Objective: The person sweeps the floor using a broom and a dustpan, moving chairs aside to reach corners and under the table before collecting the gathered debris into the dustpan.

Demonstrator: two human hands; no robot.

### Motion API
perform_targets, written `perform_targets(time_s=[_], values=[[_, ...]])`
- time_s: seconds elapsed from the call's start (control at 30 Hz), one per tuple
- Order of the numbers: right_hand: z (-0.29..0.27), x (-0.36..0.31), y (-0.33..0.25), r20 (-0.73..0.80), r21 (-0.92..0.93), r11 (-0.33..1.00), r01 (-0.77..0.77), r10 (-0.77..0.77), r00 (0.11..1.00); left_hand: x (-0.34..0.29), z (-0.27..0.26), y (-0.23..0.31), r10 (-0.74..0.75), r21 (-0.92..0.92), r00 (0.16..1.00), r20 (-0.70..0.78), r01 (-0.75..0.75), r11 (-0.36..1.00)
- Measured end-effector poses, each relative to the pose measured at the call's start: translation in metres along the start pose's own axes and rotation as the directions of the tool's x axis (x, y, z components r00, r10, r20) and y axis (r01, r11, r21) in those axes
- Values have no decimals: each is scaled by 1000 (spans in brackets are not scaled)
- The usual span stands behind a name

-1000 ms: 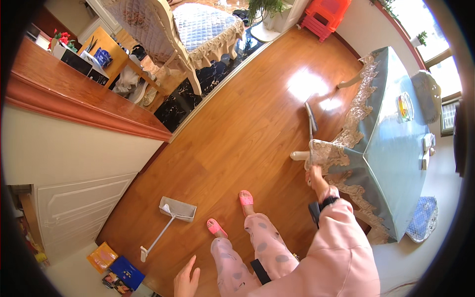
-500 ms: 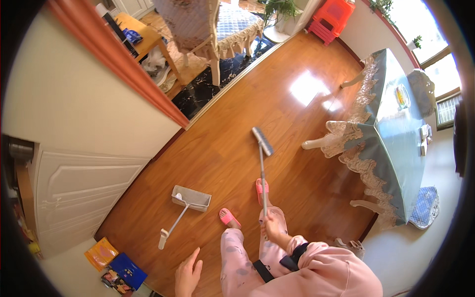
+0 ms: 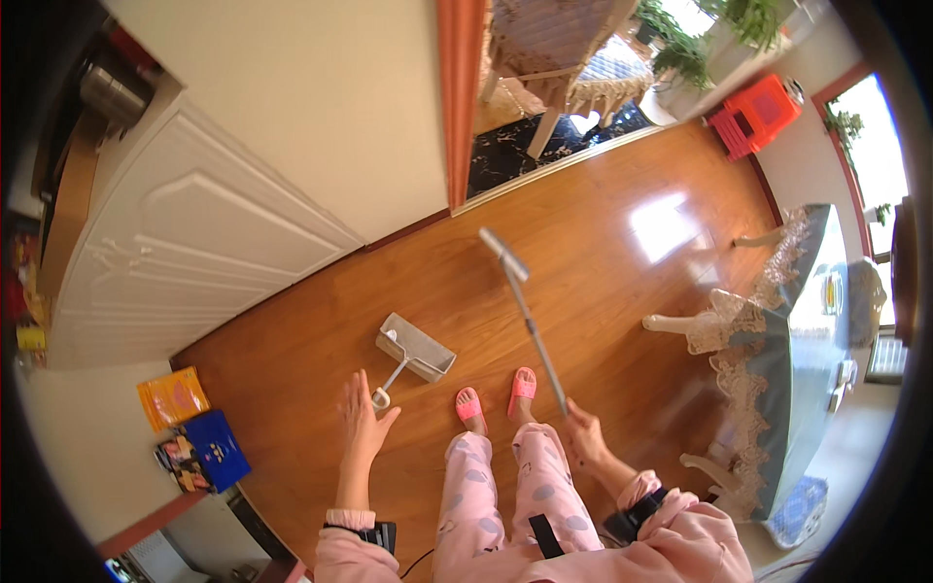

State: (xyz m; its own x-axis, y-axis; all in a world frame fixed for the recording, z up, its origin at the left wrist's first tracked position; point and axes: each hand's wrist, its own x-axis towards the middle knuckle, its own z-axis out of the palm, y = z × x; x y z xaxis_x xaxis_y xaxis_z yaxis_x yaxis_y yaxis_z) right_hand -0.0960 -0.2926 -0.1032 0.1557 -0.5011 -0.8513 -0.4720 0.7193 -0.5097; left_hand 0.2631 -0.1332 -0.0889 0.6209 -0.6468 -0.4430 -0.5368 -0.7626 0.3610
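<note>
My right hand [image 3: 587,437] is closed around the grey pole of a broom [image 3: 535,335]. The broom's long narrow head is ahead of my feet, over the wood floor. My left hand [image 3: 361,420] is stretched out with its fingers apart and nothing in it. Its thumb side is close to the pale grip of a long-handled dustpan [image 3: 422,355]; whether they touch I cannot tell. The grey dustpan rests on the floor, its open tray ahead and left of my pink slippers [image 3: 470,406].
A table with a grey-green, lace-edged cloth [image 3: 777,389] stands at the right. White cabinet doors [image 3: 194,233] line the left wall. An orange bag [image 3: 173,396] and a blue bag [image 3: 216,449] lie at the lower left. A red plastic stool [image 3: 753,115] stands far right.
My left hand has reached forward beside the dustpan's handle. My right hand still holds the broom, whose pole now slants more. The view has turned and my feet now stand side by side.
</note>
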Motion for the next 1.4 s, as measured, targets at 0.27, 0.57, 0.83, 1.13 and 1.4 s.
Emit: perform_targets(time_s=[0.27,0.57,0.83,1.13,1.4], values=[[-8,193,-66,-202,-242,963,117,-168,965,32,57,-20,-7,-113,999,-48,2,994],[-49,84,74,103,-522,831,194,-164,981,40,55,-16,-86,-215,995,-57,72,974],[0,158,-92,297,-821,331,465,-449,843,48,73,-17,-48,-201,987,-156,16,979],[-78,127,-63,300,-856,322,405,-329,895,39,67,-31,-13,-188,986,-168,-19,982],[-50,117,-97,408,-757,344,556,-415,813,40,66,-18,-37,-212,989,-145,6,977]])
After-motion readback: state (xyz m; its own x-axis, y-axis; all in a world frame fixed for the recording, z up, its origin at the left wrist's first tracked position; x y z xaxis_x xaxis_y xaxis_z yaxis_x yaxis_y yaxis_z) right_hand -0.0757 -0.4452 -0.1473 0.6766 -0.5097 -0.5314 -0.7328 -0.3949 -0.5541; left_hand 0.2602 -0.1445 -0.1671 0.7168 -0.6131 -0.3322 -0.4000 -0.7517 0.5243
